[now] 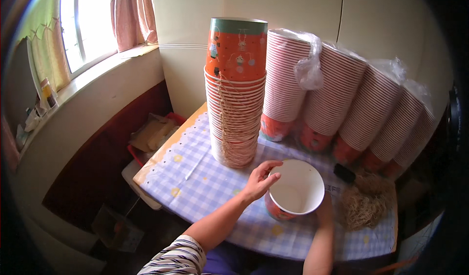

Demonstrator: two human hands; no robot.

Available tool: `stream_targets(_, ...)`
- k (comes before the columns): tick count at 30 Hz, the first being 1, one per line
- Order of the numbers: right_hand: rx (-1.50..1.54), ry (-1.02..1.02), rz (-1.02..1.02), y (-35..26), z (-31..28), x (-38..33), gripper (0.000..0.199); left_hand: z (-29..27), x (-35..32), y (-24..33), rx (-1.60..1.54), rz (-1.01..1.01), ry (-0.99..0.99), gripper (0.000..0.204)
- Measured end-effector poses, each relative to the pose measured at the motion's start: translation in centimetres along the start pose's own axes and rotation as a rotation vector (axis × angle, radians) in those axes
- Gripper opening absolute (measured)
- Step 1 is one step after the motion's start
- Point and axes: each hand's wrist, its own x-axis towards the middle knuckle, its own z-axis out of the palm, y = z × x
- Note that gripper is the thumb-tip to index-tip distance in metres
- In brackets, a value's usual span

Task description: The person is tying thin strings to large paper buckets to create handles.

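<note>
On a blue-checked tablecloth (pixel 195 170) close to the seated person, a single paper bucket (pixel 297 189) stands mouth up, right of a tall nested stack (pixel 235 99). The left hand (pixel 261 179) is loosely curved at its left rim, thumb and fingers parted; the right hand (pixel 324 207) is mostly hidden behind its right side, its grip impossible to tell. The step seems to be steadying or turning the bucket; the next move likely calls for keeping it stable between both hands.

Someone at a white-lined bucket (pixel 296 189) on a checked tablecloth (pixel 188 172).
The left hand (pixel 262 181) curves by its rim, the right hand (pixel 324 207) mostly hidden beside it; beyond stand a tall orange stack (pixel 236 99) and several bagged stacks (pixel 337 91).
</note>
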Motion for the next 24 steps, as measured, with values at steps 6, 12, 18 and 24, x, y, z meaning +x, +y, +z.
stream_targets(6,0.53,0.284,0.252,0.2,1.0,0.9,0.019,-0.3,0.0,0.4,-0.009,-0.01,-0.014,0.045)
stream_targets(12,0.687,0.323,0.148,2.9,0.8,0.9,0.023,-0.2,0.2,0.3,-0.034,-0.037,-0.002,0.045)
stream_targets(18,0.282,0.737,0.027,3.8,-2.3,0.8,0.017,0.5,0.4,-0.1,-0.068,-0.028,0.004,0.043)
stream_targets(24,-0.287,0.549,0.158,3.5,-5.4,1.1,0.015,-0.3,0.1,0.7,-0.092,-0.006,0.005,0.039)
